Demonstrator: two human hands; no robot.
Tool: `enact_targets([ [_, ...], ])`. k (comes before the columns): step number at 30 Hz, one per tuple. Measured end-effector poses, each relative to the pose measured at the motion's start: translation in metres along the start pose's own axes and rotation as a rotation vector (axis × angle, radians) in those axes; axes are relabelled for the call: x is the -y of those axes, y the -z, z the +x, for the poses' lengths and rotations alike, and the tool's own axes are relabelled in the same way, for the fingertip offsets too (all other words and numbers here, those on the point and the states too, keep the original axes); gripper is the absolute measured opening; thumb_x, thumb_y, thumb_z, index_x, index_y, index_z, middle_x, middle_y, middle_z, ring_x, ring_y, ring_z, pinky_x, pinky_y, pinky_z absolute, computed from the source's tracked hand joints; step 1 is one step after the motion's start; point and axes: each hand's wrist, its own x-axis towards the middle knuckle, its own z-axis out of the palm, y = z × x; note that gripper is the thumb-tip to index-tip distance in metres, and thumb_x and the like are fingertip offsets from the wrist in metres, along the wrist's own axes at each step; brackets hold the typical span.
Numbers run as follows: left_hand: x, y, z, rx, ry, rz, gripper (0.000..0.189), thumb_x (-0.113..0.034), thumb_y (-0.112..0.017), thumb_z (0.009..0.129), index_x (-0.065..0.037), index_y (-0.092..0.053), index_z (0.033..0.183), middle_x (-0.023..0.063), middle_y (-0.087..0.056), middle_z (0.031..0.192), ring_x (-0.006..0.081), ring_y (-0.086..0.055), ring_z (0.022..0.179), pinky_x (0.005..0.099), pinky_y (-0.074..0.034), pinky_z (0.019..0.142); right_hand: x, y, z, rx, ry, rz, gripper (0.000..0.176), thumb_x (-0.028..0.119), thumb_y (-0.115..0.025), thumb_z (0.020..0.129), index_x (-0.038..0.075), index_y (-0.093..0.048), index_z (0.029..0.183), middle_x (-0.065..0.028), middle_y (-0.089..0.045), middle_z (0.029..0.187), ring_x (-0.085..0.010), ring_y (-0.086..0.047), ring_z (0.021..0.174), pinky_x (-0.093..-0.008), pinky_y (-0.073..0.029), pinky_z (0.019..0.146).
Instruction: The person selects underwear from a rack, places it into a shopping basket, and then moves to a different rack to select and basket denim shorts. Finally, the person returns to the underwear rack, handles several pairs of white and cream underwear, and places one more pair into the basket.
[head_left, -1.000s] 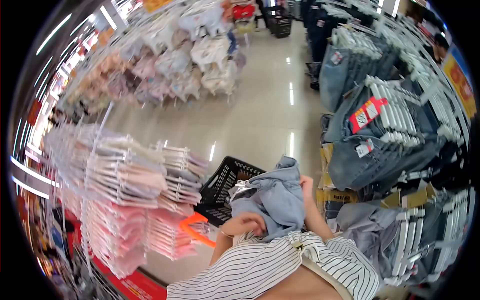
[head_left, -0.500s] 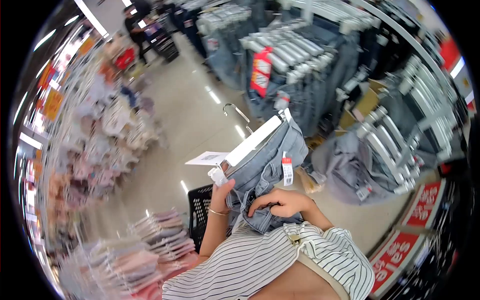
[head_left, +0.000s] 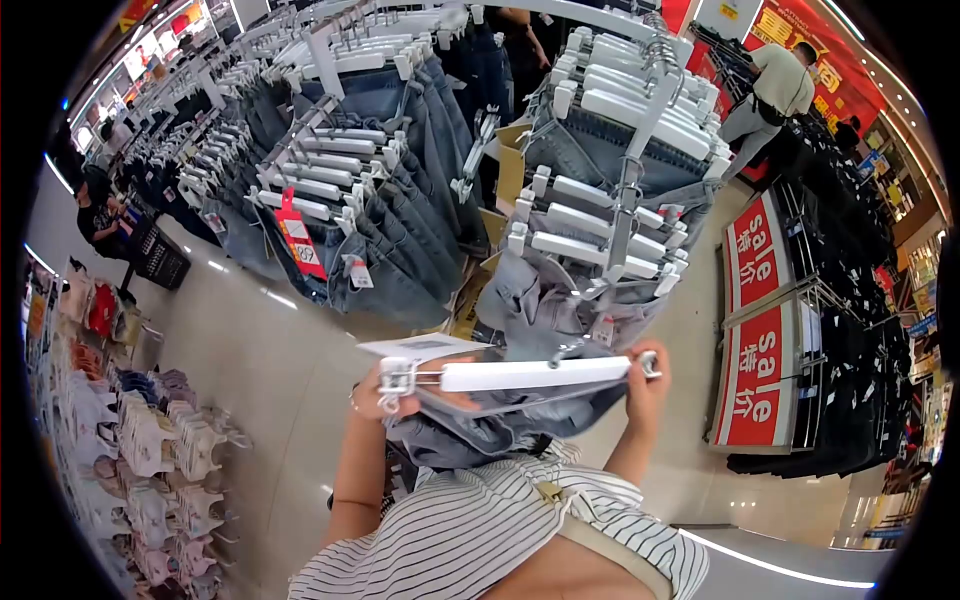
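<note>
A white clip hanger lies level in front of my body, with blue-grey jeans hanging from it. Its metal hook points away from me. My left hand is closed around the clip at the left end, some fingers behind the bar. At the right end, my right hand pinches the other clip and the edge of the waistband. Beyond the bar, near my left hand, a white card sticks out. The lower part of the jeans is hidden by the striped shirt.
Ahead stand racks of jeans on white hangers, with a red price tag on the left one. Red sale signs front dark clothes at right. Small garments hang at left. People stand at far left and far right.
The view has swung right. My right hand has left the jeans' folds and taken the hanger's right end. The hanger has turned from slanted to level.
</note>
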Motion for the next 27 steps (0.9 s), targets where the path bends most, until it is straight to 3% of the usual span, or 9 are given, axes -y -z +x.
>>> enact_targets([
  [1, 0.006, 0.002, 0.011, -0.075, -0.083, 0.16, 0.063, -0.023, -0.067, 0.076, 0.012, -0.04, 0.121, 0.0205, -0.06, 0.103, 0.0222, -0.055, 0.098, 0.0327, -0.04, 0.087, 0.005, 0.006, 0.004, -0.059, 0.013, -0.038, 0.033, 0.03, -0.065, 0.08, 0.004, -0.05, 0.094, -0.0012, -0.052, 0.076, -0.0091, -0.049, 0.069, -0.0213, -0.038, 0.062],
  [3, 0.019, 0.023, 0.027, -0.231, 0.112, 0.455, 0.044, -0.021, -0.069, 0.076, 0.002, -0.052, 0.11, 0.0079, -0.061, 0.093, 0.0122, -0.053, 0.088, 0.0262, -0.042, 0.08, 0.018, 0.018, 0.005, -0.178, 0.026, -0.122, 0.027, 0.027, -0.064, 0.082, 0.005, -0.05, 0.087, 0.0002, -0.049, 0.072, -0.0079, -0.047, 0.066, -0.0195, -0.036, 0.058],
  [5, 0.015, 0.037, 0.088, -0.065, 0.307, 0.565, 0.031, -0.02, -0.067, 0.078, -0.001, -0.057, 0.101, -0.0003, -0.058, 0.087, 0.0058, -0.05, 0.082, 0.0227, -0.042, 0.074, 0.014, 0.028, 0.01, -0.248, -0.034, -0.191, 0.024, 0.026, -0.062, 0.083, 0.006, -0.05, 0.088, -0.0003, -0.049, 0.074, -0.0077, -0.046, 0.066, -0.0198, -0.036, 0.058],
  [7, 0.032, 0.036, 0.124, -0.247, 0.129, 0.594, 0.028, -0.02, -0.066, 0.08, -0.002, -0.058, 0.1, -0.0018, -0.059, 0.085, 0.0047, -0.049, 0.079, 0.0228, -0.043, 0.07, 0.003, 0.036, 0.022, -0.293, -0.049, -0.244, 0.022, 0.026, -0.061, 0.084, 0.007, -0.05, 0.088, 0.0, -0.049, 0.074, -0.0073, -0.046, 0.066, -0.0198, -0.035, 0.058],
  [13, 0.093, 0.074, 0.167, -0.449, -0.014, 0.662, 0.032, -0.025, -0.066, 0.08, 0.0, -0.057, 0.097, 0.003, -0.06, 0.081, 0.0079, -0.051, 0.073, 0.0241, -0.044, 0.067, -0.058, 0.036, 0.048, -0.323, -0.03, -0.379, 0.023, 0.027, -0.061, 0.085, 0.006, -0.05, 0.088, 0.0015, -0.049, 0.07, -0.0067, -0.046, 0.063, -0.0201, -0.036, 0.055],
  [18, 0.108, 0.08, 0.158, -0.487, -0.037, 0.689, 0.034, -0.027, -0.068, 0.078, -0.001, -0.055, 0.095, 0.0043, -0.059, 0.078, 0.0092, -0.05, 0.07, 0.0254, -0.043, 0.065, -0.087, 0.042, 0.054, -0.331, 0.042, -0.302, 0.033, 0.029, -0.064, 0.082, 0.005, -0.048, 0.097, -0.0021, -0.049, 0.087, -0.0094, -0.045, 0.074, -0.0232, -0.039, 0.068],
  [22, 0.13, 0.1, 0.15, -0.483, 0.006, 0.718, 0.028, -0.022, -0.067, 0.08, -0.001, -0.056, 0.094, 0.0008, -0.058, 0.08, 0.0077, -0.049, 0.073, 0.023, -0.042, 0.067, -0.11, 0.065, 0.041, -0.151, -0.022, -0.623, 0.031, 0.021, -0.062, 0.084, 0.001, -0.054, 0.107, -0.0041, -0.056, 0.091, -0.0107, -0.049, 0.082, -0.0243, -0.039, 0.074],
  [25, 0.145, 0.118, 0.129, -0.531, 0.051, 0.698, 0.029, -0.023, -0.066, 0.08, 0.0, -0.056, 0.093, 0.0047, -0.06, 0.079, 0.0092, -0.052, 0.07, 0.0239, -0.043, 0.064, -0.118, 0.081, 0.033, -0.188, -0.115, -0.598, 0.03, 0.019, -0.063, 0.083, 0.001, -0.056, 0.106, -0.004, -0.058, 0.092, -0.011, -0.05, 0.084, -0.0236, -0.039, 0.076],
  [27, 0.16, 0.131, 0.101, -0.582, 0.019, 0.517, 0.028, -0.023, -0.065, 0.081, 0.001, -0.057, 0.093, 0.0046, -0.06, 0.08, 0.0091, -0.055, 0.072, 0.023, -0.044, 0.065, -0.132, 0.097, 0.026, -0.276, -0.207, -0.199, 0.031, 0.02, -0.062, 0.083, 0.004, -0.055, 0.109, -0.004, -0.059, 0.099, -0.0147, -0.053, 0.092, -0.0272, -0.04, 0.082],
])
